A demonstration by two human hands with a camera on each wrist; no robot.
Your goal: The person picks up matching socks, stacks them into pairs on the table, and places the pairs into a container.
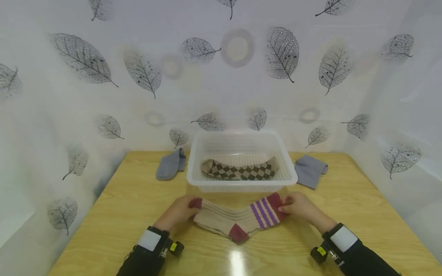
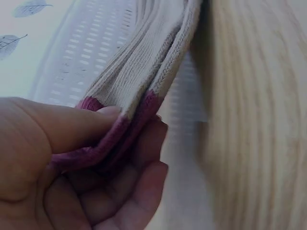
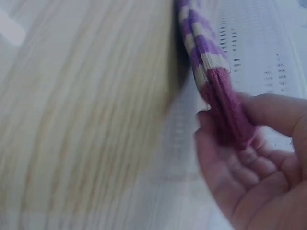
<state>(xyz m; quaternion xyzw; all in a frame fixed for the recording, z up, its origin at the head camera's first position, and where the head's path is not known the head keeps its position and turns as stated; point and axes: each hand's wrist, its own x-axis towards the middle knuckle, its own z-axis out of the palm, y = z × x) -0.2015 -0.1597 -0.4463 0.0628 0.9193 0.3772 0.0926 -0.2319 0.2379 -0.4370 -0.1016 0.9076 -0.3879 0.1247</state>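
Observation:
Stretched between both hands is a beige pair of socks [image 1: 221,216] with maroon toes, heels and cuffs and purple stripes near the cuff. My left hand [image 1: 177,212] pinches the maroon toe end; in the left wrist view two knit layers [image 2: 144,67] lie together under the thumb. At the other end my right hand [image 1: 301,207] pinches the maroon cuff, where two stacked edges [image 3: 225,105] show between thumb and fingers in the right wrist view. The socks are held just in front of the white basket, with the heel pointing toward me.
A white plastic basket [image 1: 241,184] stands at the back middle of the wooden table [image 1: 114,230]. Inside lies a brown checkered sock bundle [image 1: 241,171]. One grey folded sock [image 1: 168,166] is left of the basket, another grey sock [image 1: 309,171] right. A leaf-patterned curtain [image 1: 214,88] hangs behind.

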